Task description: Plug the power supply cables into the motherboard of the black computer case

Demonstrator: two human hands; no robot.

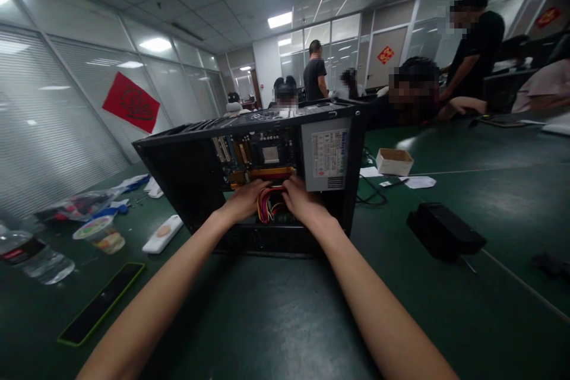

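Observation:
An open black computer case (pixel 178 184) stands on the green table in front of me. Both my hands reach inside it, at the lower edge of the motherboard (pixel 253 157). My left hand (pixel 243 200) is closed there, left of a bundle of coloured cables (pixel 266 206). To the right of the bundle, my right hand (pixel 300 199) is closed too, its fingertips by the orange and yellow memory slots (pixel 272 172). What the fingertips grip is hidden. A silver power supply (pixel 327 151) sits at the upper right inside the case.
Left on the table (pixel 276 314) lie a green-edged phone (pixel 102 304), a white phone (pixel 162 234), a plastic cup (pixel 100 234) and a water bottle (pixel 38 256). Rightward are a black box-like object (pixel 445 230) and a small carton (pixel 394 162). Several people are beyond.

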